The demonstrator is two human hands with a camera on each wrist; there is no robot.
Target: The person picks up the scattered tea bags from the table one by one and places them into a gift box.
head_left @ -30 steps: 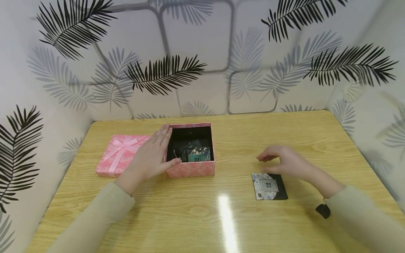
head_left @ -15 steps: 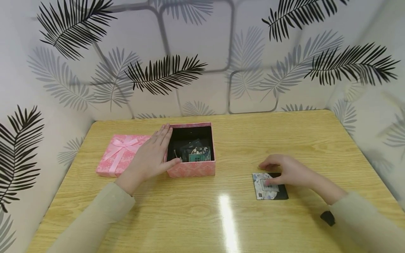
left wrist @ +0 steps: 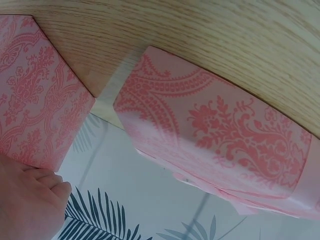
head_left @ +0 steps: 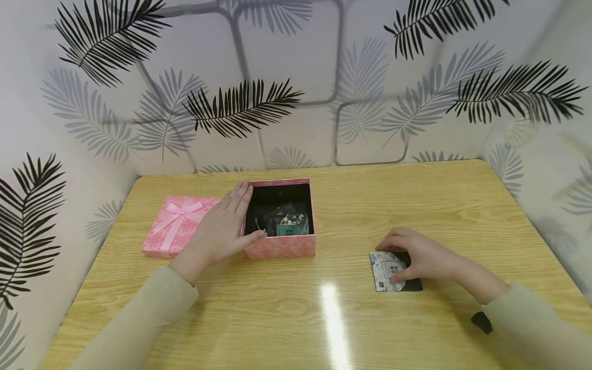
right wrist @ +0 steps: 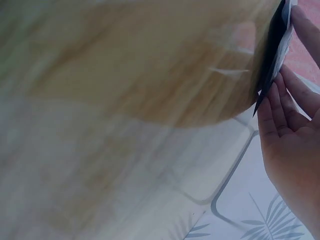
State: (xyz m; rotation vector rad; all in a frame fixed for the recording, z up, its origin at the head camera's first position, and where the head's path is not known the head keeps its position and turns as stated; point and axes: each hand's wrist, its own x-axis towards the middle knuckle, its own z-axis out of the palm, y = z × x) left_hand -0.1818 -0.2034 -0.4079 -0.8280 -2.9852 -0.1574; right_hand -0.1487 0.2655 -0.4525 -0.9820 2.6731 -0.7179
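Observation:
A pink patterned gift box [head_left: 279, 247] stands uncovered at centre left, its inside black. Several flat printed packets [head_left: 292, 225] lie in it. My left hand [head_left: 217, 234] rests along the box's left side with straight fingers, its thumb at the front rim; the left wrist view shows the hand [left wrist: 32, 200] at the box wall [left wrist: 42, 95]. To the right, a flat square packet [head_left: 384, 267] with a floral print and a black side lies under my right hand [head_left: 423, 254]. Thumb and fingers pinch it across its width. In the right wrist view its dark back [right wrist: 270, 57] shows edge-on.
The pink box lid [head_left: 178, 223] with a ribbon bow lies left of the box, partly behind my left hand. A small black object [head_left: 482, 322] shows beside my right sleeve. The wooden table [head_left: 277, 313] meets leaf-patterned walls [head_left: 296, 128] at the back and sides.
My right hand has come down from above the packet onto it, and thumb and fingers have closed on its edges. The left hand and the box have stayed in place.

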